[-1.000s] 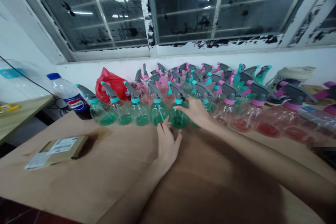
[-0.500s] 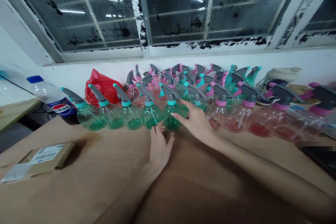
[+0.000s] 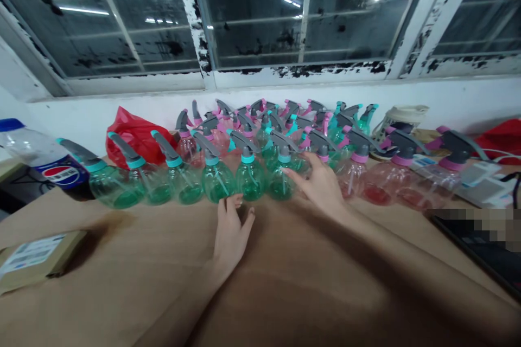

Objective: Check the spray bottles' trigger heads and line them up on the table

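Note:
Green-tinted spray bottles with turquoise collars and grey triggers stand in a front row, each with green liquid low inside. My left hand (image 3: pixel 231 233) rests low before the row, fingers apart, its fingertips by the base of one green spray bottle (image 3: pixel 218 181). To its right stands another green bottle (image 3: pixel 249 181). My right hand (image 3: pixel 323 184) is at the right side of a further green spray bottle (image 3: pixel 280 181); its thumb and forefinger are spread, the thumb tip at the bottle's side. A pink-collared bottle (image 3: pixel 322 150) is partly hidden behind this hand.
Pink spray bottles (image 3: pixel 376 184) continue the row rightward, with many more bottles behind. A red plastic bag (image 3: pixel 136 138) and a cola bottle (image 3: pixel 61 171) stand left. A cardboard packet (image 3: pixel 40 260) lies front left, a dark flat device (image 3: pixel 472 244) front right, on the brown table (image 3: pixel 163 260).
The view has swung to the right, so everything shifts left in it. My right hand has moved one bottle rightward along the row. My left hand stays low by the same green bottle.

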Demonstrator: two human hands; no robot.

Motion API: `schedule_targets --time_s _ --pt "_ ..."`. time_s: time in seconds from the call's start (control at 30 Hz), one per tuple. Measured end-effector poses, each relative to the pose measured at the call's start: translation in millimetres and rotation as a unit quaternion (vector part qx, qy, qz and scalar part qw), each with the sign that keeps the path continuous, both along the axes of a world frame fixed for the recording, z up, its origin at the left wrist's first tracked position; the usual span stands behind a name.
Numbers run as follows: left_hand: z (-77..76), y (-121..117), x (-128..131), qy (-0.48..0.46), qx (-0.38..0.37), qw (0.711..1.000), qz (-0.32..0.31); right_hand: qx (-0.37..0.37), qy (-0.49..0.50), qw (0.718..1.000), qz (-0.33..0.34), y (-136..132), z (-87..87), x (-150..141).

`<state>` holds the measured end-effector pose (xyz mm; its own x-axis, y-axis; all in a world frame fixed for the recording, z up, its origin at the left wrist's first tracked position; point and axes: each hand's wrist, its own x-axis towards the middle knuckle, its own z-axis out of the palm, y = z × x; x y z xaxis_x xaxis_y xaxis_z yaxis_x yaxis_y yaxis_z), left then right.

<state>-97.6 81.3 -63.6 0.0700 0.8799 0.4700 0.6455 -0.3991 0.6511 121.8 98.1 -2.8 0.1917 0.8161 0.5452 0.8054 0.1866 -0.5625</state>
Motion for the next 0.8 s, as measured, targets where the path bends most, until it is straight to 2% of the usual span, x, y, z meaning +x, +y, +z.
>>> schedule_targets --time_s 0.1,0.2,0.37,0.5,0.67,0.8 --pt "2.0 -1.5 -0.3 0.002 -0.002 1.000 0.006 -0.044 -0.010 0.999 0.008 8.4 -3.3 -6.9" --pt "5.6 -5.4 0.0 0.004 -0.002 1.000 0.008 -0.056 -0.026 0.998 0.011 12.6 -4.9 -11.4" --pt "11.5 -17.0 7.3 0.005 -0.003 1.000 -0.010 -0.056 -0.042 0.998 0.006 2.3 -2.0 -11.7" --pt "16.4 -26.1 17.8 0.005 -0.011 0.999 -0.045 -0.063 -0.066 0.996 0.026 -28.8 3.2 -9.8" --pt "28.0 -45.9 28.9 0.045 -0.053 0.988 -0.140 -0.102 -0.094 0.989 0.057 -87.0 9.5 -2.7" --pt "34.4 -69.8 37.2 0.072 -0.089 0.966 -0.233 -0.045 -0.107 0.985 0.126 -121.4 13.4 13.3"
